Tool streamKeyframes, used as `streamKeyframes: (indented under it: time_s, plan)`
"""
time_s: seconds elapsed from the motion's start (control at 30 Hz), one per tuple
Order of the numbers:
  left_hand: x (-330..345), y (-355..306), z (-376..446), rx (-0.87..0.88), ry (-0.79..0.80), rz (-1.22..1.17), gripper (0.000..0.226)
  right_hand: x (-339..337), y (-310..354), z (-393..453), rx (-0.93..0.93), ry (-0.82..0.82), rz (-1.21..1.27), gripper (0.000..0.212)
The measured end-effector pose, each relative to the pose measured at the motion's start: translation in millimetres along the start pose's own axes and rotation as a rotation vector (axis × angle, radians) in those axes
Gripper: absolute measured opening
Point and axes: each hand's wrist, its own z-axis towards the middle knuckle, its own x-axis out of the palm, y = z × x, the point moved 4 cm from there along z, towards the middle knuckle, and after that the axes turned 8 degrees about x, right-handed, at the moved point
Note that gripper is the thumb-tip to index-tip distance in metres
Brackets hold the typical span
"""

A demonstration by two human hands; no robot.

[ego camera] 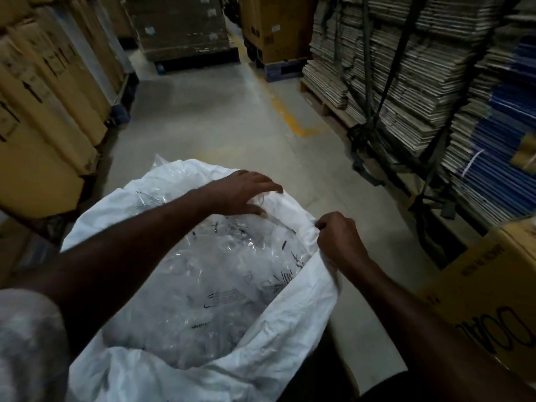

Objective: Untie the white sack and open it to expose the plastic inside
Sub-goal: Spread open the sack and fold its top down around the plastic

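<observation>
White sack point(261, 338) stands on the warehouse floor point(220, 117), mouth already open, no tie visible. Right hand point(338, 237) is a closed fist pinching the sack's rim at its right edge. Left hand point(246, 192) reaches across the mouth, fingers point(269, 185) spread and slightly curled, touching the far rim; whether they grip it is unclear. Clear plastic point(220, 274) with black print lies just below both hands, crumpled and glossy, filling the sack. Judgement: to finish well, keep the right pinch firm, catch the far rim, and draw the two edges apart and downward so the thin woven cloth folds outward rather than slumping back over the plastic.
</observation>
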Motion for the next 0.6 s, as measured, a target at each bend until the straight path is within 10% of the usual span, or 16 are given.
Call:
streamKeyframes:
  time_s: [0.17,0.33,0.6]
  plan:
    - [1,12,23,-0.195,-0.020,-0.133,0.033,6,7,-3,0.013,-0.029,-0.086,0.033]
    - [0,28,52,-0.272,-0.036,-0.305,0.025,9,57,-22,-0.389,-0.356,-0.434,0.033]
    - [-24,33,50,-0.237,-0.132,-0.411,0.020,40,83,18,-0.485,-0.262,-0.431,0.047]
